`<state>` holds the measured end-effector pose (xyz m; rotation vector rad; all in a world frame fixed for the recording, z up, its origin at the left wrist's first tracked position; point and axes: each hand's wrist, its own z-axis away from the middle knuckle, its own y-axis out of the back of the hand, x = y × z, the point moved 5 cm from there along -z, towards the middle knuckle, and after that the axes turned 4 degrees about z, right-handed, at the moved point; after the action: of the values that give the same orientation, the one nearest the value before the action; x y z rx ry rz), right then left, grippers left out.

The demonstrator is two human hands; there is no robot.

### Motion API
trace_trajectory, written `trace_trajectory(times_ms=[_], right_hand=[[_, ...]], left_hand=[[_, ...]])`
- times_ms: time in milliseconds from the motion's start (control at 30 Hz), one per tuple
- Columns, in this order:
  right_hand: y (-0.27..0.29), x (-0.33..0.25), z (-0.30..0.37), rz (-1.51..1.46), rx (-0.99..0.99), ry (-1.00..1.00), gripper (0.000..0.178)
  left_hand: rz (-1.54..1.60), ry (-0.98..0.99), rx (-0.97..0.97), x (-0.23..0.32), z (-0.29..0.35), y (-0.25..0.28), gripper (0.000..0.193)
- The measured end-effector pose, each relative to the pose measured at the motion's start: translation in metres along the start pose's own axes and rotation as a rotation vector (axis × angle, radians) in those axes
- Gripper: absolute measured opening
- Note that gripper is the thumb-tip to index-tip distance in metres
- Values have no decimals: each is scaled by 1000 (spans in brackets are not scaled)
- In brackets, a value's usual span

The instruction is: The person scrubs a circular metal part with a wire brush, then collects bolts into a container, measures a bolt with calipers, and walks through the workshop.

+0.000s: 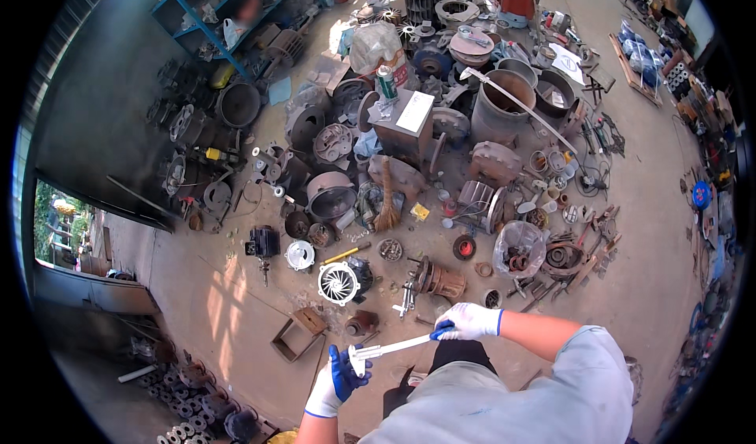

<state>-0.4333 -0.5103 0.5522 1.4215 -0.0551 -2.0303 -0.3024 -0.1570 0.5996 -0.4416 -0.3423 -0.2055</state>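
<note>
A silver caliper lies across both of my hands in front of my body. My left hand, in a white glove with a blue palm, is closed around its jaw end. The far end of the beam is gripped by my right hand, gloved the same way. On the floor ahead sit a rusty motor body and a small brown metal part. A wooden box frame rests left of them.
A white finned fan cover and a yellow-handled tool lie further ahead. Behind stand a straw broom, a metal cabinet and a large drum with a long caliper across it. Hand tools lie at the right.
</note>
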Motion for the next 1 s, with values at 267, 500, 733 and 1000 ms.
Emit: trace_trajectory(times_ms=[267, 500, 733, 1000], right_hand=[[172, 225, -157, -161, 994, -380, 25], [345, 351, -355, -895, 1479, -390, 17], [387, 376, -444, -1033, 1535, -437, 34], [111, 292, -413, -774, 1268, -288, 31]], left_hand=[[163, -266, 398, -12, -17, -35, 46], [-921, -142, 427, -72, -24, -15, 60], [-993, 180, 556, -59, 21, -31, 68], [-801, -148, 773, -64, -34, -7, 43]])
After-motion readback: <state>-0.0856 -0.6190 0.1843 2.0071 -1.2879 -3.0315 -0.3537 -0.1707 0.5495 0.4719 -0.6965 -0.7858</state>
